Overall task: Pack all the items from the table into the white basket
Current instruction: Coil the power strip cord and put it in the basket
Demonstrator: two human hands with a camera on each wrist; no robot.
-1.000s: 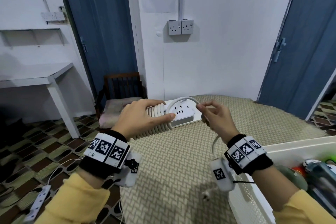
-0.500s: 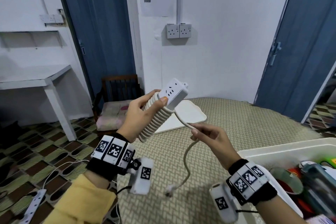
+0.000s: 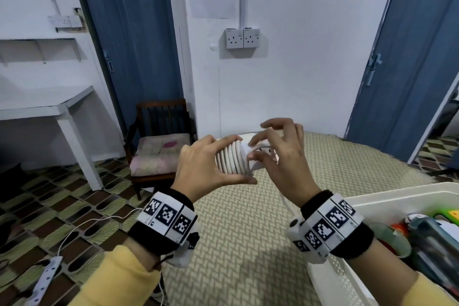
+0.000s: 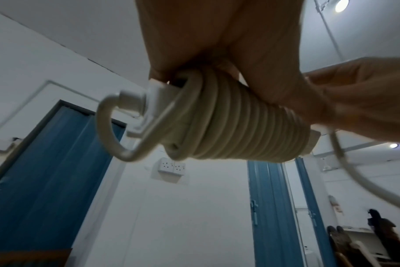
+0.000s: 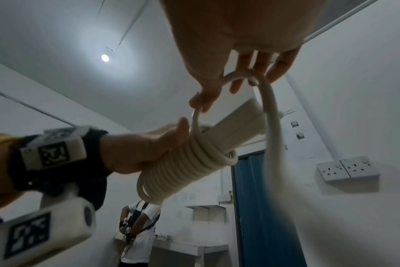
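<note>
A white power strip (image 3: 259, 153) has its cream cable wound round it in a tight coil (image 3: 229, 158). My left hand (image 3: 238, 160) grips the coil above the mat-covered table (image 3: 248, 243), thumb below and fingers on top. In the left wrist view the coil (image 4: 240, 126) fills the middle. My right hand (image 3: 260, 148) is at the strip's free end. There it pinches the loose cable (image 5: 269, 112), which loops over its fingers (image 5: 247, 72). The cable's tail hangs blurred towards the table. The white basket (image 3: 397, 197) stands at the lower right.
The basket holds a green tape roll (image 3: 395, 240) and other packed items. A flat white board (image 3: 248, 135) lies on the table behind my hands. A wooden chair (image 3: 161, 146), a white side table (image 3: 49, 107) and a power strip on the floor (image 3: 44, 278) are to the left.
The strip has been lifted off the table. My right hand has come up from below and now carries the loose cable over the strip's end, close to my left hand.
</note>
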